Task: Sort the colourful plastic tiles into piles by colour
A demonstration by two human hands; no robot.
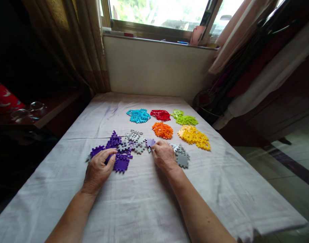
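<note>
My left hand [100, 165] rests over the dark purple toothed tiles [122, 163], its thumb and fingers closed around a purple piece that is mostly hidden. Fingers bent, my right hand [164, 154] touches a small light-purple tile [150, 142] at its fingertips. Between the hands lies a loose group of grey tiles [134, 136], some with window cut-outs. Another grey pile [182, 156] sits just right of my right hand.
Behind the hands are piles of blue [139, 115], red [161, 115], lime green [186, 119], orange [162, 130] and yellow [194, 136] tiles. They lie on a cloth-covered table [134, 209]. Glasses [37, 106] sit on furniture at left.
</note>
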